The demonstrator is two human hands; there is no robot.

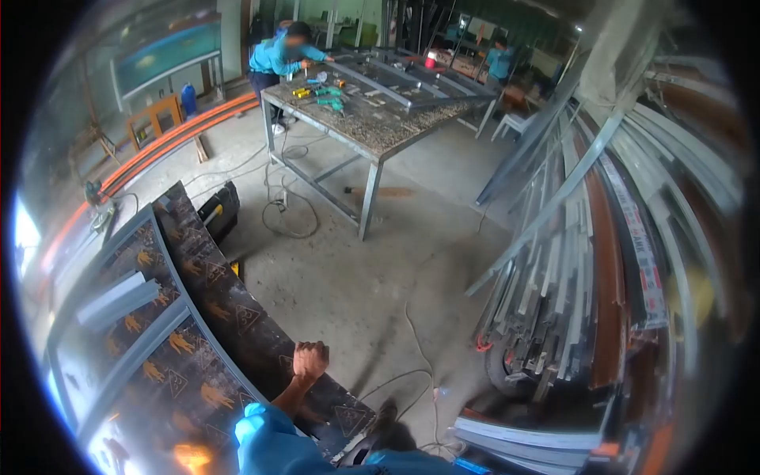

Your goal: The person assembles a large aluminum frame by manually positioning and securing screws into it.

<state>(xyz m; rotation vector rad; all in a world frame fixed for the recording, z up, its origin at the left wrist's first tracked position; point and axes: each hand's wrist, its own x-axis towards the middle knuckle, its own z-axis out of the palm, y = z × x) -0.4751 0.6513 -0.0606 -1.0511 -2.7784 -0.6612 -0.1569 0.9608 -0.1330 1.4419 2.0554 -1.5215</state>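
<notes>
My left hand (310,361) is closed in a fist over the edge of a dark board (261,315) printed with orange hand shapes and warning triangles. Whatever is inside the fingers, if anything, stays hidden. A blue sleeve (273,443) covers that arm above the wrist. Left of the hand, a grey metal frame (188,286) lies on the board, with a grey crossbar (134,368) meeting its curved-looking side. A short pale metal profile (119,301) rests across the frame. My right hand is out of view.
Stacked metal profiles (554,285) line the right side. Beyond stands a worktable (360,131) carrying a metal frame and green tools. A person in blue (273,55) leans over it; another person (499,62) is farther back. A cable (419,348) and a black case (220,212) lie on the floor.
</notes>
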